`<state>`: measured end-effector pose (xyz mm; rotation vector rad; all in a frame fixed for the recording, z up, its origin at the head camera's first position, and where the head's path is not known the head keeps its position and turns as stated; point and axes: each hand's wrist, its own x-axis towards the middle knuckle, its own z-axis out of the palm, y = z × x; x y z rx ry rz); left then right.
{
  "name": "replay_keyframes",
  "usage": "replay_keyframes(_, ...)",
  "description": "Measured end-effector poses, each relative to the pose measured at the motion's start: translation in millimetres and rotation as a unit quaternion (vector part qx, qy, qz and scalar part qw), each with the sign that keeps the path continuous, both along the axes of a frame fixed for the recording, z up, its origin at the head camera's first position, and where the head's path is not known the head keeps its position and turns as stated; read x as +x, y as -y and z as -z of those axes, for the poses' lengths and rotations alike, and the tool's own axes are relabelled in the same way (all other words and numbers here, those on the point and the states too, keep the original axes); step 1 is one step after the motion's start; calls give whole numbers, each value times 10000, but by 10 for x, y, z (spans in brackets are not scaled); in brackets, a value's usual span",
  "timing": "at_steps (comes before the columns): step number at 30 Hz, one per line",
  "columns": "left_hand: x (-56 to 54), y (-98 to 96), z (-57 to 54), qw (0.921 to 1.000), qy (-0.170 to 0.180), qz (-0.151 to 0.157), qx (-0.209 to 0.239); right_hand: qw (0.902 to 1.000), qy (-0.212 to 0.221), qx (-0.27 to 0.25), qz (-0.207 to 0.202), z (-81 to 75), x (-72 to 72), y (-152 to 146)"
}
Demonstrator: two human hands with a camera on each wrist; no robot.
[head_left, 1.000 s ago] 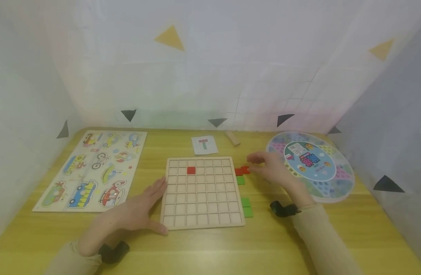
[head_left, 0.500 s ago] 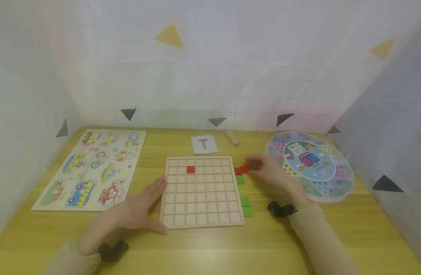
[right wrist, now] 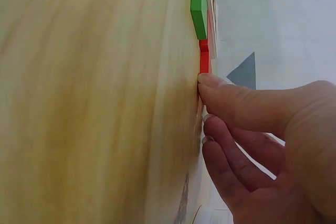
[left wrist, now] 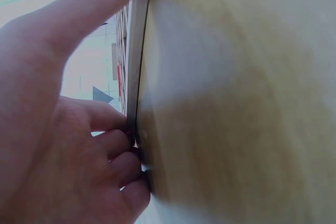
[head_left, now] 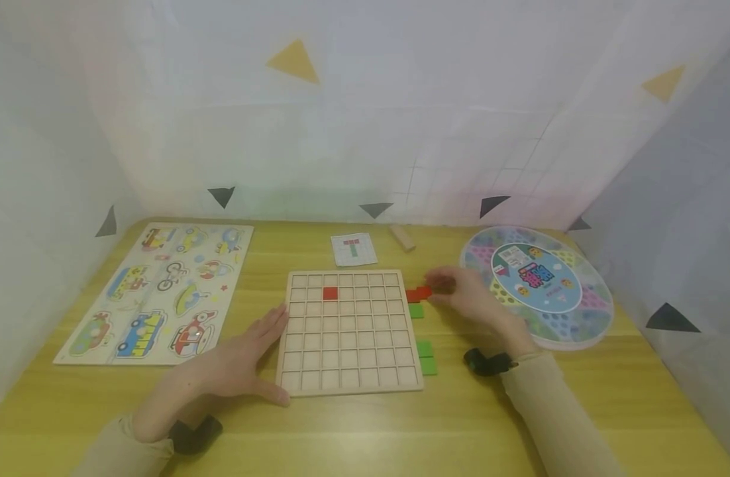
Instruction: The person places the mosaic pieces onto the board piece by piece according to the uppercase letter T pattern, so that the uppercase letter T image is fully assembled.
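A wooden grid board (head_left: 350, 342) lies on the table, with one red square tile (head_left: 330, 293) in a cell of its second row. My left hand (head_left: 234, 364) steadies the board, fingers along its left edge and thumb at the near left corner. Right of the board, my right hand (head_left: 469, 298) pinches the outer edge of a red tile (head_left: 424, 293); in the right wrist view the thumb touches a red tile (right wrist: 204, 62), while the index fingertip is hidden. Another red tile (head_left: 413, 296) adjoins it. Several green tiles (head_left: 427, 366) lie along the board's right edge.
Behind the board are a pattern card (head_left: 354, 250) with a red and green T and a small wooden block (head_left: 403, 238). A vehicle puzzle board (head_left: 162, 291) lies left; a round game board (head_left: 538, 285) lies right. Fabric walls surround the table.
My right hand's fingers have closed in on the outer red tile, which has shifted very slightly. The left hand stays at the board's edge.
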<state>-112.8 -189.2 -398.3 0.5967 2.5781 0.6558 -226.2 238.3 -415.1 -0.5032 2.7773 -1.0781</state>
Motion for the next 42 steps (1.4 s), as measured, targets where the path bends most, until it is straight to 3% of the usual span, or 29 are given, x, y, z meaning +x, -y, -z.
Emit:
replay_keyframes(11, 1, 1, -1, 10000, -75, 38, -6, 9998, -109, 144, 35, 37, -19, -13)
replay_keyframes(22, 5, 5, 1, 9999, -120, 56, 17, 9974, -344, 629, -91, 34, -38, -13)
replay_keyframes(42, 1, 14, 24, 9998, -180, 125, 26, 9934, -687, 884, -263, 36, -17, 26)
